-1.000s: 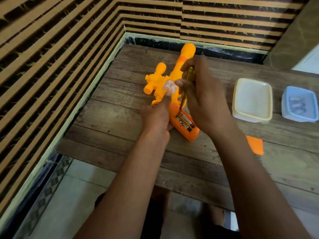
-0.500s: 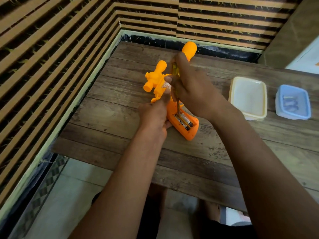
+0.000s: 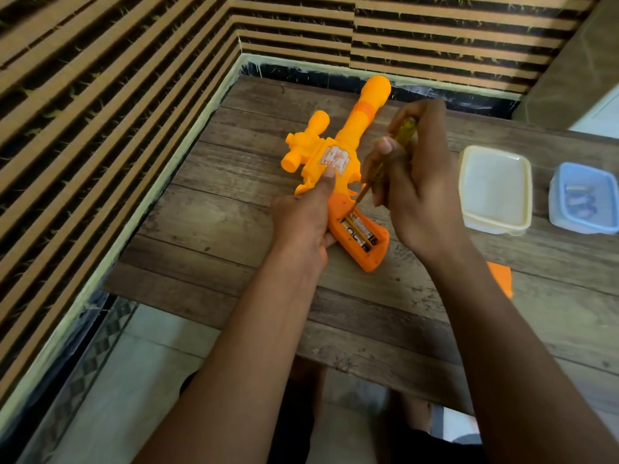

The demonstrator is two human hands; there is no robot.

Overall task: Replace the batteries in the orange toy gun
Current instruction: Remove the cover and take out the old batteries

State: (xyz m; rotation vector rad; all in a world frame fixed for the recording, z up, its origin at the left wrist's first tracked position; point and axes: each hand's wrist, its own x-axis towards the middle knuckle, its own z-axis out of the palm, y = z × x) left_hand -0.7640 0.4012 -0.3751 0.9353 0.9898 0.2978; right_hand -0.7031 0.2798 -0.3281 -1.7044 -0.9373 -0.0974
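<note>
Head view: orange toy gun (image 3: pixel 338 162) lies flat on the tabletop (image 3: pixel 385 313), barrel pointing away from me, handle toward me with the battery bay open and facing up. Batteries (image 3: pixel 358 231) sit in the bay, not out yet. My left grip (image 3: pixel 303 219) is clamped on the gun just beside the bay, thumb pressed on the body, I'd say to stop it sliding while I pry. My right grip (image 3: pixel 412 182) is closed around a yellow screwdriver (image 3: pixel 385 159), held slanted so the tip drops into the bay right of my left grip, probably to lever a cell up. Orange cover (image 3: pixel 500 277) lies past my right forearm, parked out of the way. Further right of the right grip: cream box (image 3: pixel 495 189), then blue box (image 3: pixel 584 199) with what look like spare cells, too blurred to confirm.
</note>
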